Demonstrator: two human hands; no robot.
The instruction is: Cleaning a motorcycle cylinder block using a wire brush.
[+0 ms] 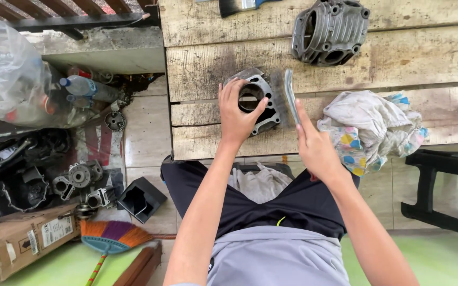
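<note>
My left hand (236, 114) grips a grey metal engine cylinder block (258, 100) with a round bore, steadying it on the weathered wooden bench (208, 79). My right hand (316, 148) holds a brush (287, 98) by its handle, its bristles pressed against the block's right side. A second, larger finned engine casting (331, 30) lies farther back on the bench.
A crumpled patterned rag (369, 130) lies right of my hands. A paintbrush (237, 5) sits at the bench's far edge. On the floor to the left: engine parts (80, 177), a plastic bag (11, 69), a bottle (83, 87), a cardboard box (27, 238), a broom (109, 238). A black stool (446, 185) stands right.
</note>
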